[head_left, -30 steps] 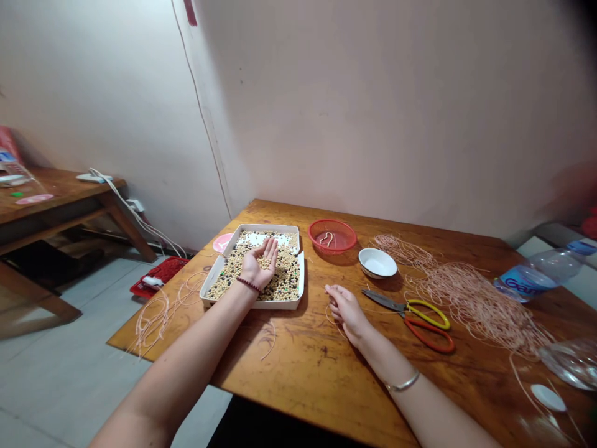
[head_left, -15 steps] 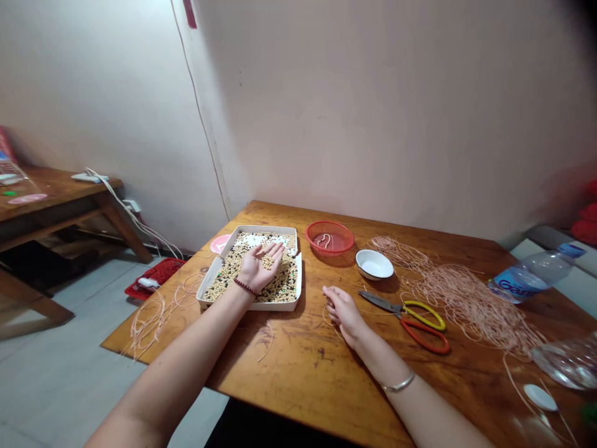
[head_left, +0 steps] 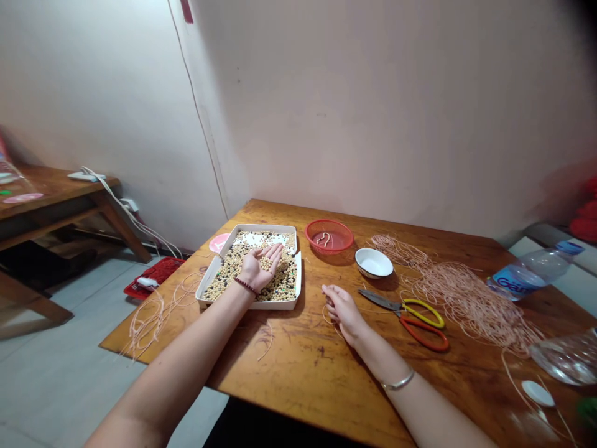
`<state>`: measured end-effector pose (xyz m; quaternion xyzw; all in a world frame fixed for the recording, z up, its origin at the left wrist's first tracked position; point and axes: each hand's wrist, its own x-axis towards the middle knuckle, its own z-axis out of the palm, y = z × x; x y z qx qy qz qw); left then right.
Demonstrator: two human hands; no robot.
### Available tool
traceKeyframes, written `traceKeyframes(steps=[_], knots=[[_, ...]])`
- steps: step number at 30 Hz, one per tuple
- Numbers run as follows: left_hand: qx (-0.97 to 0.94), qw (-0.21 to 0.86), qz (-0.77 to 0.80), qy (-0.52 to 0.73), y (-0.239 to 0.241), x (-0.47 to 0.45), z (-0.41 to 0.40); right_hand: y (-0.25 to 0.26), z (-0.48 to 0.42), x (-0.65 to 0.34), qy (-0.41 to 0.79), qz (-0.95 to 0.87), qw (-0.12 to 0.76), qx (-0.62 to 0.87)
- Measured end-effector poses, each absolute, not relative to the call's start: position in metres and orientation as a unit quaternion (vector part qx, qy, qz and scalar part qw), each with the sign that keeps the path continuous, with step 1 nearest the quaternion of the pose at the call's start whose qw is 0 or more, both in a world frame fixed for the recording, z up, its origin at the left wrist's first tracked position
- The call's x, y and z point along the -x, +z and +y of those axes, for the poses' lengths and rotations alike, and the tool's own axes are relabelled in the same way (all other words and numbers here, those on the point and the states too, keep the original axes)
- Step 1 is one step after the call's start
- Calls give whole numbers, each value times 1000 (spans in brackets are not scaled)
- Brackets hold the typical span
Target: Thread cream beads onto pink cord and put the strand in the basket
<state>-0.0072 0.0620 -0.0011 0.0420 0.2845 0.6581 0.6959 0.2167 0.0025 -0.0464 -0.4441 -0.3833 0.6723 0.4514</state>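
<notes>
My left hand [head_left: 252, 271] is palm up and slightly cupped over a white tray [head_left: 201, 290], with pale beads [head_left: 267, 264] resting in the palm. Similar pale beads, mixed with black and a few green and blue ones, spread across the tray under it. My right hand [head_left: 344, 311] is closed in a pinch above the table, near the scissors [head_left: 398, 307] with yellow and orange handles. A thin pinkish cord [head_left: 325, 316] loops down from its fingers. The tip of the cord is too small to make out.
A red mesh basket [head_left: 329, 247] holding a short beaded strand stands behind, beside a white bowl [head_left: 374, 262]. A heap of pinkish cord [head_left: 466, 298] covers the right side near a plastic bottle [head_left: 536, 267]. Loose cord [head_left: 148, 320] hangs over the table's left edge.
The beads in my left palm show less plainly as the palm has tilted and cupped slightly. My right hand stays in its pinch. The whole view has shifted very slightly.
</notes>
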Motion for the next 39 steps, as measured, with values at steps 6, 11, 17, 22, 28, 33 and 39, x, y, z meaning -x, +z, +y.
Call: traceKeyframes(steps=[6,11,17,22,28,33,39], knots=[[-31,699,275,659,1,5,60,-45,2,-216,670,-383,450,449],[-48,706,273,652,-1,6,60,-46,2,-216,670,-383,450,450],[-58,722,266,636,-1,6,59,-46,2,-215,671,-382,447,452],[-69,727,268,629,1,5,57,-45,2,-215,672,-380,451,449],[-64,720,280,632,2,5,59,-46,2,-215,675,-379,447,448],[-40,707,296,641,-3,7,63,-46,2,-215,673,-379,451,447],[-41,700,301,646,-5,9,64,-43,0,-216,671,-382,450,449]])
